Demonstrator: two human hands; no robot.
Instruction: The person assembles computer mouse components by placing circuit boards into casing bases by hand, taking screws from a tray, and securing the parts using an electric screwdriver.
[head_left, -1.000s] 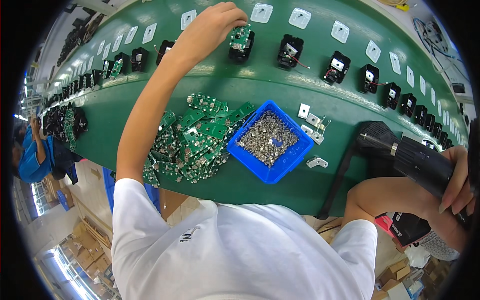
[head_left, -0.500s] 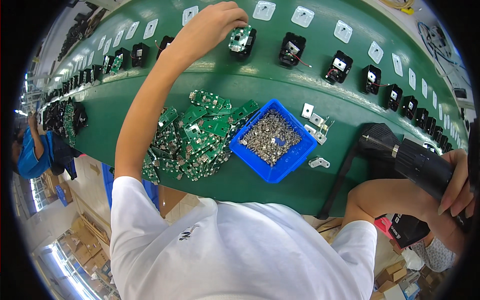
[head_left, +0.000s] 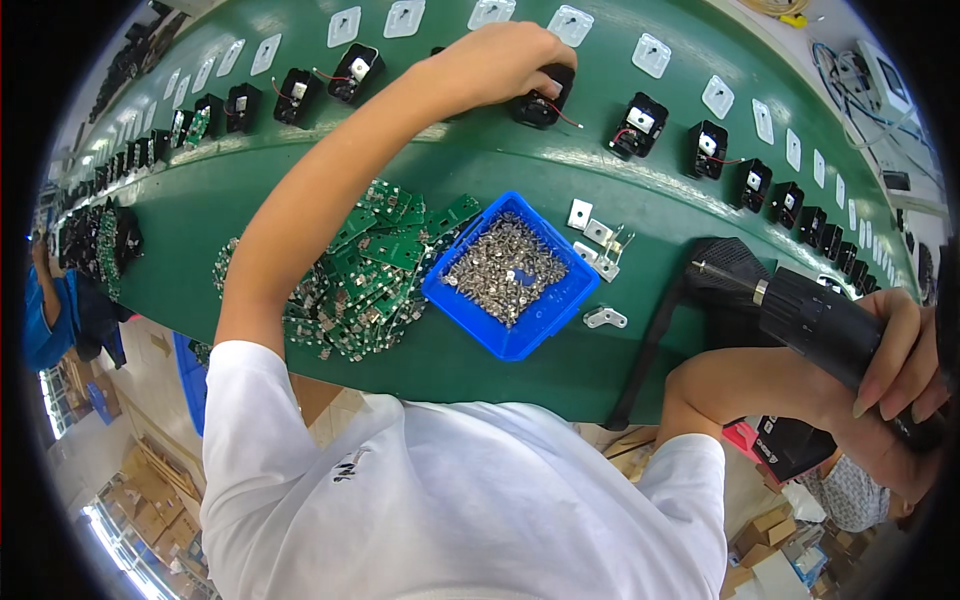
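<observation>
My left hand (head_left: 525, 62) is stretched to the far row, its fingers closed on the rim of a black plastic housing (head_left: 537, 112) with a red wire hanging out. The thumb dips into its opening; the far fingers are partly hidden. My right hand (head_left: 900, 350) is wrapped round a black electric screwdriver (head_left: 815, 318), whose bit (head_left: 725, 275) points left over a black mesh-like piece (head_left: 728, 250). Under my left forearm spreads a pile of green circuit boards (head_left: 370, 280). A blue bin (head_left: 512, 340) of small metal screws (head_left: 505, 265) stands beside it.
Metal brackets (head_left: 598, 232) lie right of the bin, with another bracket (head_left: 605, 318) nearer me. Black housings (head_left: 638, 125) line the green bench (head_left: 480, 385), with white covers (head_left: 651, 55) behind them. A person in blue (head_left: 45, 320) is at the far left.
My left hand has left the housing with the circuit board and moved right to the neighbouring housing. The whole view has shifted slightly; my right hand keeps its hold on the screwdriver.
</observation>
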